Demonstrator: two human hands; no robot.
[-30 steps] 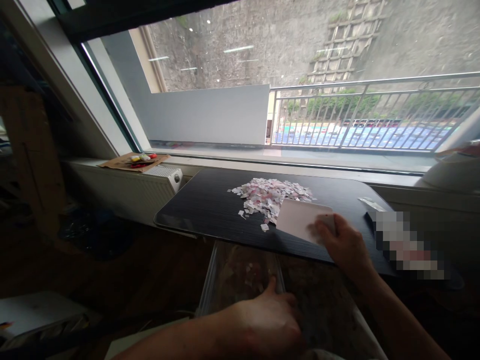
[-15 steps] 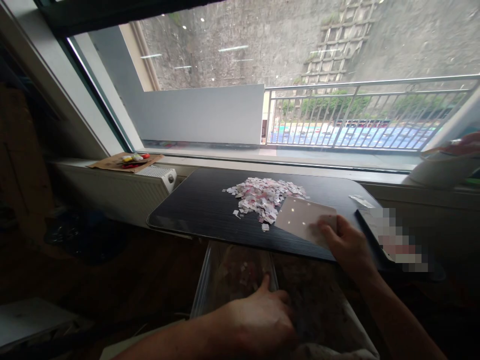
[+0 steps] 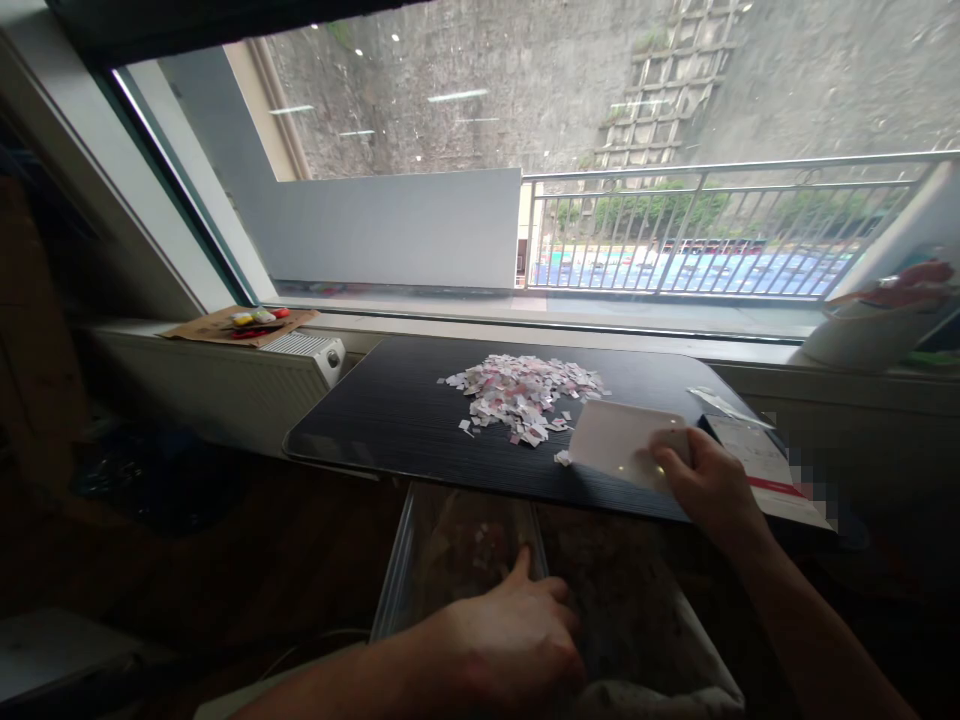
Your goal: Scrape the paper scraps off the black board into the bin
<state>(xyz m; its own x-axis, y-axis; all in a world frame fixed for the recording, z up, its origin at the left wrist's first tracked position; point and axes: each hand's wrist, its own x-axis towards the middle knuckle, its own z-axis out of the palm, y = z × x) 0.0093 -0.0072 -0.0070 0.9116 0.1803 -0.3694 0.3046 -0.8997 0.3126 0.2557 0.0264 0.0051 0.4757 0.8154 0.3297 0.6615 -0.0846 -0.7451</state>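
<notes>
My right hand (image 3: 709, 480) grips a thin white plastic card (image 3: 619, 440), like a flat scraper, held tilted over the right half of the dark table (image 3: 390, 420). Touching or nearly touching the card's left edge is a small clump of paper bits (image 3: 562, 458). Left of and beyond the card lies a loose heap of small white and pink paper pieces (image 3: 517, 390). Below the table's front edge, my left hand (image 3: 510, 630) holds the right rim of a clear plastic bin (image 3: 397, 560), its index finger along the rim. Some paper bits show dimly inside the bin.
At the table's right end lie a clear plastic wrapper (image 3: 724, 405) and a dark tray with printed paper (image 3: 787, 485). A radiator (image 3: 217, 380) and a brown sheet with small colored items (image 3: 247, 325) are at left. The window (image 3: 450, 230) stands behind.
My right hand has drawn the card to the right, away from the heap, and the small clump has shifted right with it. My left hand keeps its place on the bin rim.
</notes>
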